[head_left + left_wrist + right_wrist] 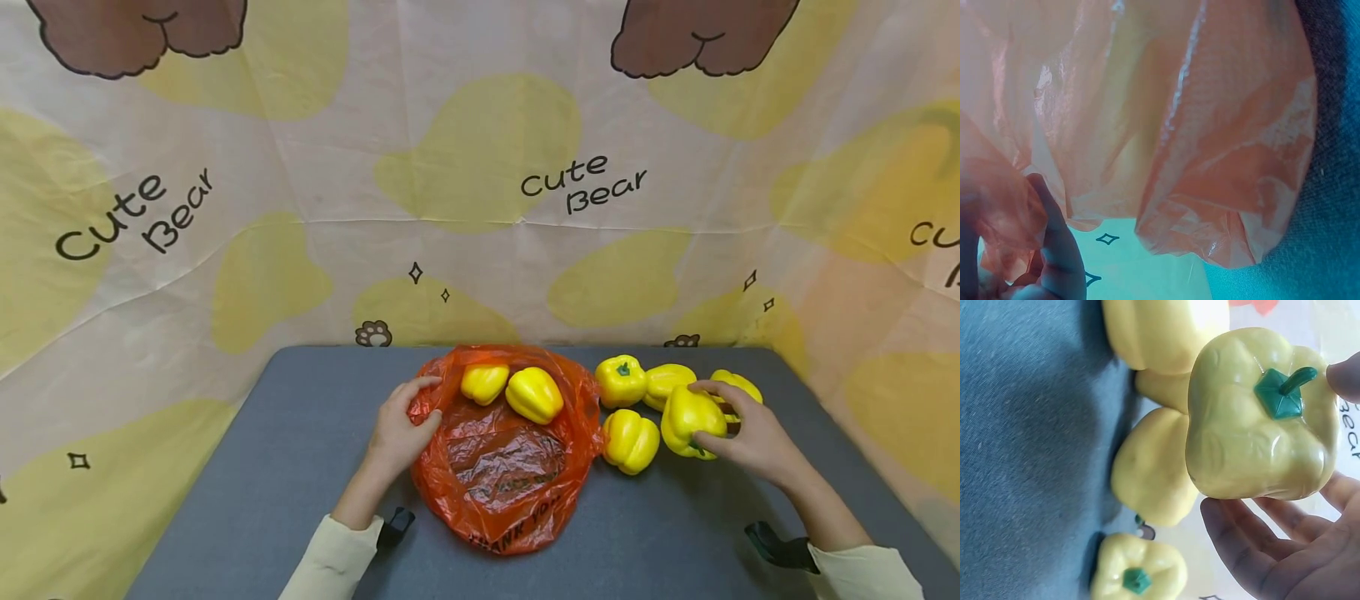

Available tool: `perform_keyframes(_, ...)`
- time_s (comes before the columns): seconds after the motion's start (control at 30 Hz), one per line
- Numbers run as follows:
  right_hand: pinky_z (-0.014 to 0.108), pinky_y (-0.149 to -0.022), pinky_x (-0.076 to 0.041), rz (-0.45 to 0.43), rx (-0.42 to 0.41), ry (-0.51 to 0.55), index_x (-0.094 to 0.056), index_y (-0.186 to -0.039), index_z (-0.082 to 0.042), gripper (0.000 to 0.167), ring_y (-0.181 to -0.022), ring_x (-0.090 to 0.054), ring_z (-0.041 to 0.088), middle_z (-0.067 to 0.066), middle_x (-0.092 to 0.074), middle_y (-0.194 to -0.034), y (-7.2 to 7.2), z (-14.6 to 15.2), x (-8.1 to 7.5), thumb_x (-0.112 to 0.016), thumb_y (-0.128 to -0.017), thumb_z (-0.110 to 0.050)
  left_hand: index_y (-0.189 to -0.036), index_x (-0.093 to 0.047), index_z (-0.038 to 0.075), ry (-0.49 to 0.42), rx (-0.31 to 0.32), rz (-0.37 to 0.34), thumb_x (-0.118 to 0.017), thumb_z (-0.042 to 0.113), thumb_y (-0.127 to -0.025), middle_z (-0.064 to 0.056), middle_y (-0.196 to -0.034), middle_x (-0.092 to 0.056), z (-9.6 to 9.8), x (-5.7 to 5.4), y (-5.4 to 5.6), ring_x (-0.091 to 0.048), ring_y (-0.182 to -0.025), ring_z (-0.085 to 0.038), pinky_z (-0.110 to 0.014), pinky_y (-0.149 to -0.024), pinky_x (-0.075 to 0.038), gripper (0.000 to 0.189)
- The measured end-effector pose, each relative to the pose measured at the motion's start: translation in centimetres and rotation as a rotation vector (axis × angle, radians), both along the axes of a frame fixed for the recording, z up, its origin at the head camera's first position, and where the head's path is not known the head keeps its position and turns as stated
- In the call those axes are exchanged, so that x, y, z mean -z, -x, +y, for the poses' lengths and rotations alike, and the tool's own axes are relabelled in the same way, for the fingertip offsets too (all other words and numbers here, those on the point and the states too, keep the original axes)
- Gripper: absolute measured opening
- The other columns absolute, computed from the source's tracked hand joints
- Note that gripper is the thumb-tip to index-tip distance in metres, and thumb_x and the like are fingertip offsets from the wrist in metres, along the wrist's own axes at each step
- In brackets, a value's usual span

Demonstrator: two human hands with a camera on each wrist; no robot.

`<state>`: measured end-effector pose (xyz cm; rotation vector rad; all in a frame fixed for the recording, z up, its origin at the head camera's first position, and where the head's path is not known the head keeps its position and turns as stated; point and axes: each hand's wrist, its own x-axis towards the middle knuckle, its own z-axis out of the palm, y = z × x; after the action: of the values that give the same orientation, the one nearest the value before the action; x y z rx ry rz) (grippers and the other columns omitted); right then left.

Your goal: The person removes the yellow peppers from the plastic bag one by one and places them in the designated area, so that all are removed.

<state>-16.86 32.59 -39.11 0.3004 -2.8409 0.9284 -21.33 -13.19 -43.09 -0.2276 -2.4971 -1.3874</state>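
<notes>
A red plastic bag (517, 525) lies with its mouth wide and its rim rolled outward. Two yellow bell peppers (534, 396) rest inside, toward its far side. My left hand (397, 425) grips the bag's left rim; in the left wrist view the fingers (1060, 250) curl around the thin plastic. To the right of the bag, my right hand (750, 433) holds a yellow bell pepper (688, 422) between thumb and fingers. Its green stem (1285, 392) faces the right wrist camera, with the thumb at one side and the fingertips along the other.
Several more yellow bell peppers (632, 442) sit between the bag and the right hand and behind it. One (621, 381) stands close to the bag's right rim. Everything lies on a grey table (300, 467), backed by a printed cloth (480, 192).
</notes>
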Motion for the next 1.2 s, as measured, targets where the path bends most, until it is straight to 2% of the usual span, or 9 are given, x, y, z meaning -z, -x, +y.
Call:
perform_keyframes(0.07,0.04,-0.071,-0.053,-0.01,-0.002,-0.01,-0.05,-0.13,-0.005,0.06,-0.103,-0.057,0.047,0.027,-0.044,-0.134,0.1,0.1,0.2,-0.076,-0.078,-0.019,-0.118,-0.065,0.018,-0.003,0.001,0.001,-0.071,0.006,-0.08,-0.011,-0.114,-0.063,0.0,0.0,0.0,-0.062,-0.102,-0.027,-0.041,-0.085,-0.054,0.041)
perform_keyframes(0.17,0.043,-0.074,-0.053,-0.008,-0.01,-0.025,-0.052,-0.129,-0.004,0.06,-0.104,-0.056,0.046,0.025,-0.047,-0.131,0.2,0.3,0.5,-0.077,-0.077,-0.019,-0.118,-0.065,0.018,0.0,-0.001,0.005,-0.072,0.006,-0.079,-0.011,-0.114,-0.063,0.0,0.0,0.0,-0.062,-0.101,-0.027,-0.04,-0.084,-0.054,0.041)
perform_keyframes(0.3,0.04,-0.076,-0.052,0.025,-0.024,-0.053,-0.054,-0.126,-0.005,0.058,-0.104,-0.057,0.037,0.019,-0.053,-0.127,0.4,0.5,1.0,-0.078,-0.075,-0.019,-0.118,-0.065,0.018,-0.001,0.0,0.008,-0.072,0.005,-0.079,-0.011,-0.114,-0.063,0.0,0.1,0.0,-0.062,-0.1,-0.027,-0.039,-0.083,-0.054,0.042)
perform_keyframes(0.4,0.036,-0.078,-0.052,0.041,-0.028,-0.066,-0.056,-0.124,-0.006,0.057,-0.101,-0.056,0.024,0.016,-0.056,-0.124,0.6,0.6,1.3,-0.079,-0.074,-0.019,-0.118,-0.065,0.018,-0.003,0.0,0.01,-0.072,0.005,-0.079,-0.011,-0.114,-0.063,-0.1,0.1,0.0,-0.062,-0.1,-0.027,-0.038,-0.082,-0.054,0.042)
perform_keyframes(0.53,0.028,-0.075,-0.051,0.022,-0.029,-0.066,-0.056,-0.124,-0.007,0.058,-0.094,-0.052,0.011,0.015,-0.057,-0.123,0.8,0.6,1.8,-0.08,-0.074,-0.02,-0.118,-0.065,0.018,0.0,-0.001,0.01,-0.072,0.006,-0.079,-0.011,-0.114,-0.063,-0.1,0.2,0.0,-0.062,-0.1,-0.027,-0.039,-0.082,-0.054,0.041)
perform_keyframes(0.77,0.028,-0.072,-0.049,0.007,-0.03,-0.069,-0.056,-0.124,-0.006,0.058,-0.093,-0.055,0.021,0.016,-0.057,-0.122,1.3,0.7,2.5,-0.08,-0.073,-0.019,-0.119,-0.065,0.018,-0.002,-0.006,0.011,-0.072,0.006,-0.079,-0.011,-0.115,-0.063,-0.2,0.3,0.0,-0.062,-0.101,-0.027,-0.04,-0.083,-0.054,0.043)
perform_keyframes(1.0,0.029,-0.072,-0.049,0.022,-0.021,-0.07,-0.056,-0.124,-0.005,0.058,-0.092,-0.052,0.015,0.016,-0.056,-0.123,1.3,0.7,3.0,-0.08,-0.073,-0.018,-0.12,-0.064,0.018,0.002,-0.007,0.021,-0.072,0.006,-0.079,-0.011,-0.116,-0.062,-0.2,0.3,0.1,-0.062,-0.103,-0.027,-0.042,-0.085,-0.054,0.044)
perform_keyframes(1.2,0.03,-0.073,-0.05,-0.001,-0.029,-0.052,-0.055,-0.126,-0.004,0.059,-0.098,-0.055,0.026,0.019,-0.055,-0.124,1.5,0.6,3.4,-0.079,-0.074,-0.019,-0.119,-0.065,0.018,0.004,-0.013,0.012,-0.072,0.006,-0.079,-0.01,-0.117,-0.063,-0.2,0.1,0.0,-0.062,-0.103,-0.027,-0.041,-0.086,-0.053,0.043)
